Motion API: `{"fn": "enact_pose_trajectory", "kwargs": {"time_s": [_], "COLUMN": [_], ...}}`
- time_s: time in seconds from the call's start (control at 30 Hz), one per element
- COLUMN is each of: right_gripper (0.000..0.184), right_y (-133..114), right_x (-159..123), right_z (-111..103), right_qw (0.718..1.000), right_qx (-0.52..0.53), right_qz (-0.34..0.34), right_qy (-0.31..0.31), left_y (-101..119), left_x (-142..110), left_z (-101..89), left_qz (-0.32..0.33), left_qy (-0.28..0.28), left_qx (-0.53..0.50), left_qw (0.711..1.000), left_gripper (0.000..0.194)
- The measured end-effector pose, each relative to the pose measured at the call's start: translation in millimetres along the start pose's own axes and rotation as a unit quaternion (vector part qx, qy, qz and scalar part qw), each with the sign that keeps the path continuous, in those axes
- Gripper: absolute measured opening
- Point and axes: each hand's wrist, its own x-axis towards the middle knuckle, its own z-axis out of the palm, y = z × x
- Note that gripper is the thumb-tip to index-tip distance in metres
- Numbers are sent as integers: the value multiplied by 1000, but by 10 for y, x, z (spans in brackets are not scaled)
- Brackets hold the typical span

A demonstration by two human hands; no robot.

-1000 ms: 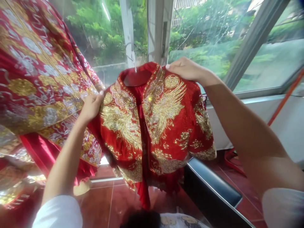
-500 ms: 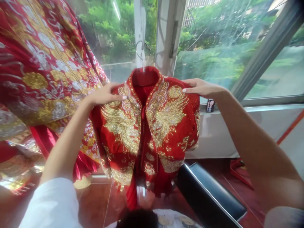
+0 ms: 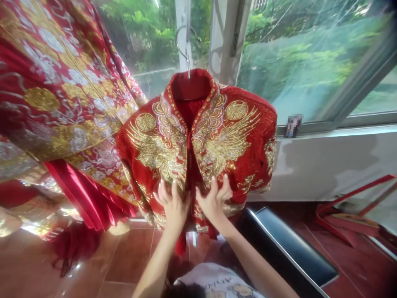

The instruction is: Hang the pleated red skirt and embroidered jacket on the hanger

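A red jacket [image 3: 223, 136] with gold phoenix embroidery hangs on a hanger whose metal hook [image 3: 185, 45] rises in front of the window frame. My left hand [image 3: 172, 203] lies on the lower part of the jacket's left front panel, fingers stretched upward and apart. My right hand [image 3: 214, 198] rests the same way on the right front panel, just across the centre opening. Both hands are flat against the cloth near the hem; I see nothing gripped in either.
A larger red garment [image 3: 56, 87] with gold and silver embroidery hangs at the left, touching the jacket's sleeve. A black padded bench [image 3: 291, 248] stands at the lower right on red floor tiles. A red frame [image 3: 347, 207] lies by the white wall under the window.
Both hands have dropped from the jacket's shoulders to its lower front, close together at the centre opening. The jacket now hangs straighter and spread wider.
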Motion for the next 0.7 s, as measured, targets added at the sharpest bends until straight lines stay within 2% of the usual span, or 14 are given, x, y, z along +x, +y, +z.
{"fn": "enact_pose_trajectory", "kwargs": {"time_s": [0.1, 0.17, 0.2, 0.23, 0.3, 0.4, 0.47, 0.53, 0.57, 0.63, 0.7], "right_gripper": [35, 32, 31, 29, 25, 18, 17, 18, 20, 26, 32], "right_y": [233, 392, 425, 418, 293, -12, -166, -237, -244, -214, -146], "right_x": [-111, -22, 35, 92, 210, 407, 521, 557, 532, 400, 198], "right_z": [156, 128, 50, -78, -463, -1115, -1312, -1175, -994, -528, -108], "right_qw": [992, 983, 979, 973, 960, 946, 927, 922, 928, 936, 923], "right_qx": [54, 88, 99, 114, 166, 255, 312, 324, 310, 270, 266], "right_qz": [85, 134, 162, 187, 207, 136, 80, 55, 59, 92, 146], "right_qy": [-74, -83, -80, -78, -90, -146, -191, -203, -197, -207, -236], "left_y": [-220, -334, -347, -322, -156, 246, 461, 544, 533, 429, 271], "left_x": [-232, -247, -249, -259, -308, -411, -438, -406, -375, -313, -306], "left_z": [111, 43, -26, -110, -305, -529, -516, -332, -190, 120, 367], "left_qz": [-57, -55, -49, -39, 1, 64, 39, -30, -65, -132, -193], "left_qy": [-27, -18, -17, -20, -43, -65, -98, -159, -198, -236, -252], "left_qx": [5, -7, -21, -42, -109, -224, -276, -296, -296, -302, -338], "left_qw": [998, 998, 998, 998, 993, 970, 955, 941, 932, 914, 886], "left_gripper": [46, 33, 29, 28, 32, 40, 35, 22, 22, 26, 29]}}
